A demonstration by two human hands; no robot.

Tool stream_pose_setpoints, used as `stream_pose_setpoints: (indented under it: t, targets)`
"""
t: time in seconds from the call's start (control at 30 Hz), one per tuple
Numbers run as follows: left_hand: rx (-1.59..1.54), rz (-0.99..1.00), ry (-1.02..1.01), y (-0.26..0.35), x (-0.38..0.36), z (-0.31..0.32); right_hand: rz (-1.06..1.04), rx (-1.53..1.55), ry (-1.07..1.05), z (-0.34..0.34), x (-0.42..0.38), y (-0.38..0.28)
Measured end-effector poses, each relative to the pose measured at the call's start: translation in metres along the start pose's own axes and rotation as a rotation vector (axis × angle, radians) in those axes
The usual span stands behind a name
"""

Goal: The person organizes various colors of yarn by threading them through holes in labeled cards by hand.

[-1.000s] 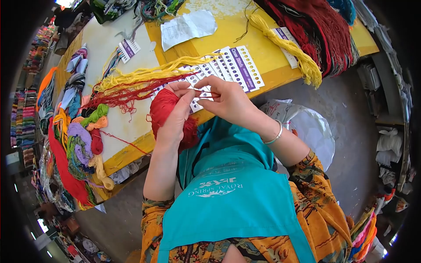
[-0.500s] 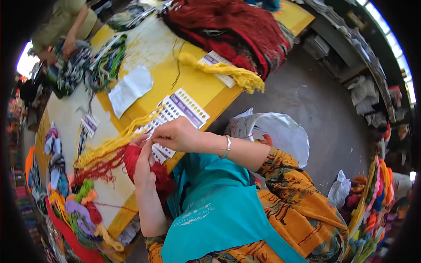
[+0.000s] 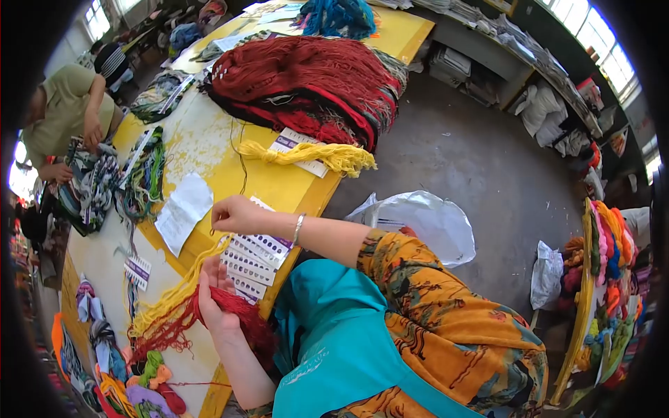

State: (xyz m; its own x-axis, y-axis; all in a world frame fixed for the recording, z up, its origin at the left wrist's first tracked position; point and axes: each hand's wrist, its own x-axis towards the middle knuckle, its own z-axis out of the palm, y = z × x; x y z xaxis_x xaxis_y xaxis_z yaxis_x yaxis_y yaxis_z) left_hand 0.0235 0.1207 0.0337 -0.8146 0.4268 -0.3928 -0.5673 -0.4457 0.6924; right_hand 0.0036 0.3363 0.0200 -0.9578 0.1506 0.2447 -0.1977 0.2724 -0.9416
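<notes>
My left hand is wrapped round a bundle of red yarn near the table's front edge, with its fingers pointing up. Loose red ends trail from it to the left, beside long yellow strands. Above it, my right hand is raised with thumb and fingertips pinched together; what they hold is too small to make out. Just below that hand, white punched cards with purple print lie on the yellow table.
A large dark red yarn pile and a twisted yellow skein lie farther back. A white sack stands right of the table. Coloured skeins are at the lower left. A co-worker handles yarn at the far left.
My hands, together before, are now apart: the right has moved up and away from the left. The view has shifted, showing more of the room at the top.
</notes>
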Motion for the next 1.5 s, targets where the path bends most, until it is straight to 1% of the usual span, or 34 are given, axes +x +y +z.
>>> stream_pose_setpoints:
  t: [0.13, 0.2, 0.23, 0.3, 0.67, 0.77, 0.83, 0.87, 0.9, 0.97, 1.0, 1.1, 1.13, 1.2, 1.27, 1.33, 1.4, 1.5]
  targets:
    - [0.089, -0.028, 0.055, -0.009, 0.013, -0.008, 0.079, -0.034, -0.006, 0.019, -0.008, 0.016]
    - [0.101, -0.039, 0.087, -0.012, 0.013, -0.006, 0.099, -0.104, 0.058, 0.024, -0.017, 0.019]
    - [0.108, -0.045, 0.118, -0.013, 0.013, -0.004, 0.087, -0.15, 0.091, 0.029, -0.018, 0.022]
    - [0.118, -0.034, 0.139, -0.014, 0.013, 0.0, 0.046, -0.144, 0.151, 0.031, -0.018, 0.023]
    - [0.128, -0.024, 0.178, -0.016, 0.016, 0.004, 0.023, -0.155, 0.156, 0.033, -0.018, 0.025]
    - [0.128, -0.062, 0.209, -0.015, 0.018, 0.002, 0.043, -0.133, 0.14, 0.03, -0.019, 0.022]
    - [0.119, -0.064, 0.161, -0.014, 0.022, -0.003, 0.064, -0.118, 0.133, 0.029, -0.019, 0.021]
    - [0.135, -0.072, 0.196, -0.014, 0.023, -0.001, 0.078, -0.134, 0.117, 0.028, -0.019, 0.021]
    - [0.147, -0.077, 0.166, -0.016, 0.031, -0.01, 0.054, -0.129, 0.132, 0.032, -0.016, 0.028]
    - [0.153, -0.085, 0.159, -0.014, 0.03, -0.005, 0.05, -0.11, 0.129, 0.037, -0.012, 0.04]
    - [0.179, -0.076, 0.19, -0.014, 0.028, 0.002, 0.077, -0.063, 0.108, 0.035, -0.012, 0.038]
    - [0.195, -0.042, 0.134, -0.016, 0.031, 0.0, 0.057, -0.02, 0.058, 0.034, -0.011, 0.043]
    - [0.239, -0.01, 0.067, -0.018, 0.034, -0.007, 0.05, -0.022, 0.062, 0.034, -0.011, 0.042]
    - [0.329, 0.015, 0.053, -0.017, 0.033, 0.0, 0.102, 0.017, 0.024, 0.033, -0.013, 0.04]
    - [0.394, 0.033, 0.091, -0.014, 0.028, 0.012, 0.084, 0.079, -0.003, 0.033, -0.014, 0.039]
    - [0.438, 0.039, 0.106, -0.015, 0.03, 0.008, 0.107, 0.061, -0.055, 0.03, -0.015, 0.038]
    - [0.416, 0.053, 0.12, -0.016, 0.033, 0.006, 0.111, 0.066, -0.029, 0.03, -0.015, 0.035]
    - [0.505, 0.083, 0.117, -0.02, 0.041, 0.001, 0.094, -0.003, -0.046, 0.028, -0.018, 0.029]
